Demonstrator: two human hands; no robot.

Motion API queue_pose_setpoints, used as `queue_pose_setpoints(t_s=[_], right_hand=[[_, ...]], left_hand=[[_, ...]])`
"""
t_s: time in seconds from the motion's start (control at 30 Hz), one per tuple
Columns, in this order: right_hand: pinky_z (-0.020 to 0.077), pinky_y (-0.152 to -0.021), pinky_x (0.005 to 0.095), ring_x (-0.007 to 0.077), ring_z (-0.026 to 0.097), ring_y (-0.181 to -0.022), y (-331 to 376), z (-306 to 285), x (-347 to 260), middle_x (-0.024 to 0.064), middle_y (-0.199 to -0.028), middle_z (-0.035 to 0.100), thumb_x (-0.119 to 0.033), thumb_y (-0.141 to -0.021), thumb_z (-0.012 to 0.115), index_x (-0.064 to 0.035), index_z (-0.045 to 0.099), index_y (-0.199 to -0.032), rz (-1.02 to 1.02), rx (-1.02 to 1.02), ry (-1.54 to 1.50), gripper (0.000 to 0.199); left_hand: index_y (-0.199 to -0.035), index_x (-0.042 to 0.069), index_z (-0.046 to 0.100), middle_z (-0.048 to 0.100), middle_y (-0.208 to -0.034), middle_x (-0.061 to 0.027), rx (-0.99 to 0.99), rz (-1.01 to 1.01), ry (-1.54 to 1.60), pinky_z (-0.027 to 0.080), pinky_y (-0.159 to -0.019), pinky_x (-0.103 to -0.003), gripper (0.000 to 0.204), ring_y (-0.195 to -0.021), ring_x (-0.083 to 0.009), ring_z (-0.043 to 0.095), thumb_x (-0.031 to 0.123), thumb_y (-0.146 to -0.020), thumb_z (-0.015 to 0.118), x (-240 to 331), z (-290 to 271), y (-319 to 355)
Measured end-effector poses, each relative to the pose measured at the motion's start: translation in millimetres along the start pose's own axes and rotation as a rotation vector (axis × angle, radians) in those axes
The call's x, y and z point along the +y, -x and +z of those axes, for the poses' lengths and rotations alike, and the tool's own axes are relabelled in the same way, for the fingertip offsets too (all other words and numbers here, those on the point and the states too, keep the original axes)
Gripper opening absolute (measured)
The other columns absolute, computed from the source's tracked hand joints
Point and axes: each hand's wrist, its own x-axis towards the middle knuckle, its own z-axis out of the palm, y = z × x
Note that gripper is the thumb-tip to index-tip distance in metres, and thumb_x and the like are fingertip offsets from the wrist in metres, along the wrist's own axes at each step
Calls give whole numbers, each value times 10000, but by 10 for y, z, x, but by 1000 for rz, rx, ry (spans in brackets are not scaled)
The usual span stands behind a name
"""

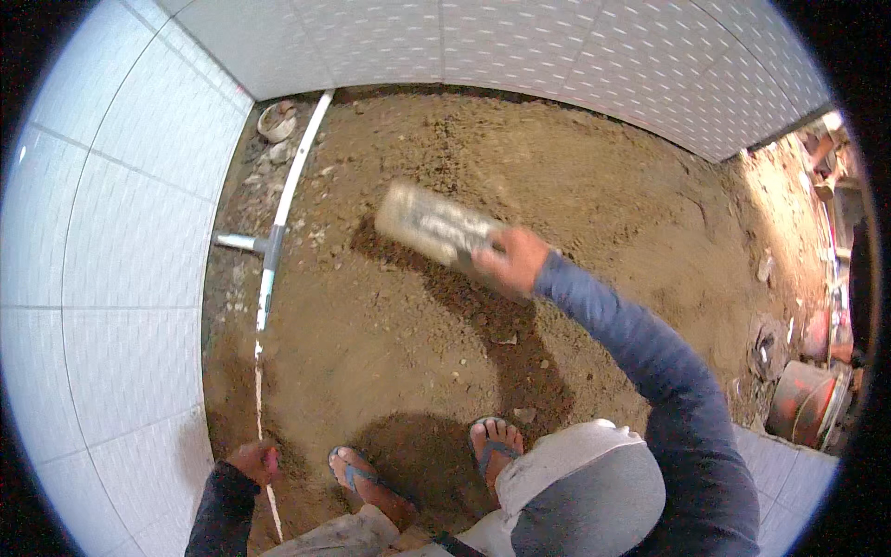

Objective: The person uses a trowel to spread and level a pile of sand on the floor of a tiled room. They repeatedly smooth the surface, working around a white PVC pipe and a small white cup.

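My right hand (515,260) grips a long, flat, pale float (418,218), smeared by motion. It is over the brown sandy ground (399,343), near the middle of the view, and casts a dark shadow there. At the lower left, my left hand (252,461) is closed beside the thin pale line of a mostly buried pipe; what it holds, if anything, I cannot make out. A white pipe (302,167) with a grey tee (271,249) runs along the left side, sinking into the soil toward me.
My feet in flip-flops (353,473) stand on the soil. Pale tiled walls rise at the left (139,241) and far side (501,46). A white round pipe end (277,122) and rubble lie in the far left corner. A stained bucket (806,401) is at the right.
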Motion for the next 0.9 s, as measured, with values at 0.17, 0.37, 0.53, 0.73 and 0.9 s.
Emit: queue_pose_setpoints(t_s=[0.17, 0.37, 0.53, 0.73, 0.9], right_hand=[[462, -424, 447, 338, 578, -412, 77, 226, -3, 162, -519, 591, -510, -868, 535, -95, 578, -805, -343, 101, 640, 421], [460, -418, 432, 306, 588, -422, -629, 258, 88, 124, -506, 587, -552, -863, 537, -109, 567, -839, -414, 251, 761, 445], [487, -487, 475, 349, 628, -510, -1314, 230, 79, 165, -595, 636, -564, -876, 501, -93, 595, -883, -222, 191, 771, 480], [526, -616, 470, 354, 667, -661, -2186, 60, 112, 186, -705, 670, -566, -884, 481, -75, 659, -926, -79, 252, 781, 524], [534, -699, 470, 359, 677, -790, -1675, -370, 200, 199, -839, 688, -606, -871, 469, -67, 661, -969, 56, 161, 775, 581]], left_hand=[[-727, 117, 539, 611, -666, -69, -158, -40, 304, 483, -598, -403, 359, -658, -279, 630, 344, -633, 800, -1161, 615, -189], [-709, 111, 544, 623, -670, -74, -130, -33, 156, 490, -606, -391, 324, -670, -271, 638, 320, -637, 782, -772, 739, -25], [-718, 104, 555, 612, -648, -74, -85, 117, -47, 483, -586, -376, 264, -641, -247, 624, 265, -663, 757, -335, 441, -88], [-719, 94, 539, 566, -625, -55, -106, 168, 27, 441, -545, -379, 221, -598, -223, 570, 233, -756, 706, -685, 545, -353], [-743, 83, 541, 561, -642, -52, -181, -482, 1221, 445, -546, -379, 224, -607, -226, 573, 261, -838, 640, -1468, 1036, -57]])
